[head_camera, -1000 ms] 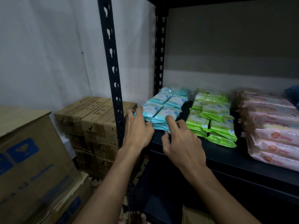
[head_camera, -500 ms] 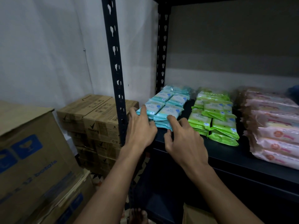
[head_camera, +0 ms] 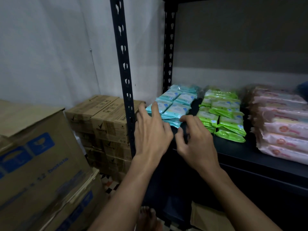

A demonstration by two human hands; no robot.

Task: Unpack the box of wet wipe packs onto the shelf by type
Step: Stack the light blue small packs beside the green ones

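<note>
Fingers [head_camera: 155,108] of both hands are seen loose, nothing grasped; blue packs [head_camera: 175,104], green packs [head_camera: 223,114] and pink packs [head_camera: 283,127] are already sorted.

Both bare forearms reach forward and up, side by side. The left hand [head_camera: 152,132] shows its back, fingers fairly straight and slightly spread. The right hand [head_camera: 197,140] sits just beside it, fingers curled loosely inward, thumb bent toward them, holding nothing visible.
</note>
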